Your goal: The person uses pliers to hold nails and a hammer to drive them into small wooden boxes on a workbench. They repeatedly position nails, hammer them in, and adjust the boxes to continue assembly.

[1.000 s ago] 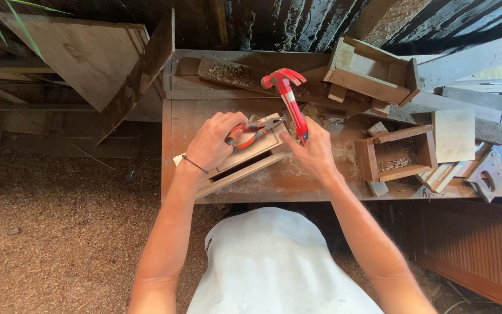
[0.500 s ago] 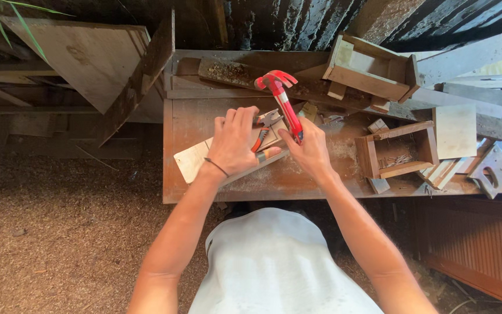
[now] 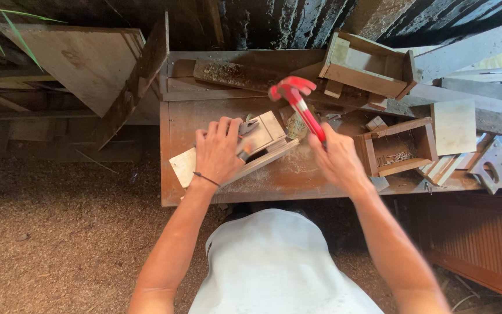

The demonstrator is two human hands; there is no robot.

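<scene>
My left hand [image 3: 219,151] presses flat on a small pale wooden assembly [image 3: 262,136] that lies on the worn workbench [image 3: 297,183], its fingers spread over the boards. A small metal tool [image 3: 248,127] with a red grip pokes out by my fingers. My right hand [image 3: 335,160] grips the red handle of a claw hammer [image 3: 297,102], whose red head is raised above the bench, slightly blurred. The hammer sits just right of the assembly.
An open wooden box [image 3: 399,145] holding nails stands right of my right hand. A larger wooden box [image 3: 370,67] rests at the back. Loose boards and offcuts [image 3: 454,125] crowd the right end. Planks [image 3: 82,58] lean at the left; sawdust [image 3: 59,232] covers the ground.
My left hand slid left and flattened onto the assembly. My right hand closed on the hammer handle and lifted the hammer up off the bench.
</scene>
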